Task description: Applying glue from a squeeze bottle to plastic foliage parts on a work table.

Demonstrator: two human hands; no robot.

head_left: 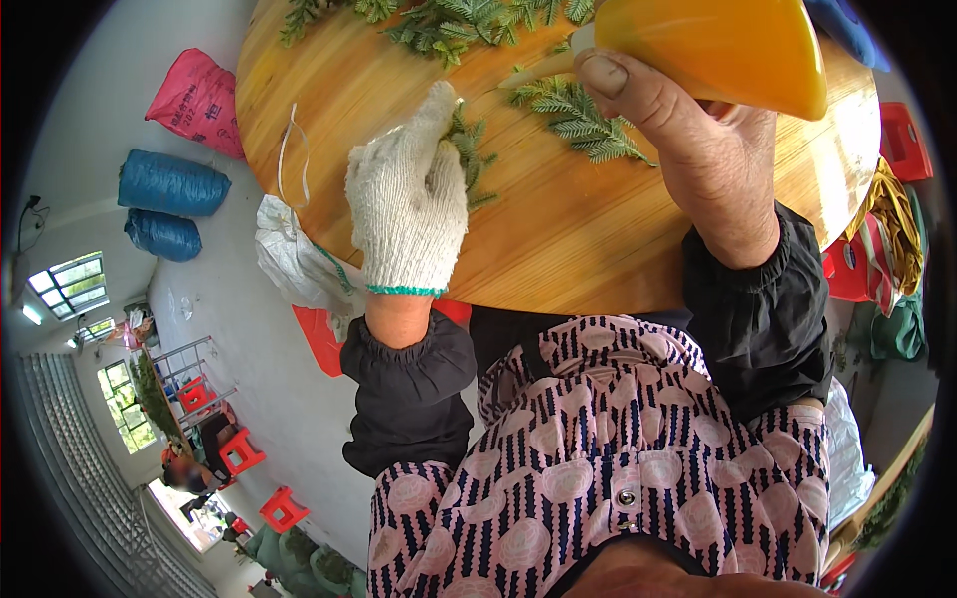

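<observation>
My left hand (409,194), in a white knit glove with a green cuff edge, is closed on a small green fir-like sprig (473,149) above the round wooden table. My bare right hand (688,149) grips a yellow-orange squeeze bottle (723,50), tilted on its side. Its pale tapered nozzle (538,72) points left toward the gloved fingers, apart from them. Under the bottle, another green sprig (588,120) lies on the wood. Part of my right hand's grip is hidden behind the bottle.
More green sprigs (459,25) are heaped along the far side of the wooden table (558,239). A thin white loop (289,154) lies near its left edge, by a white sack (289,249). Red stools (239,450), blue bundles (174,184) and a pink sack (199,100) stand around.
</observation>
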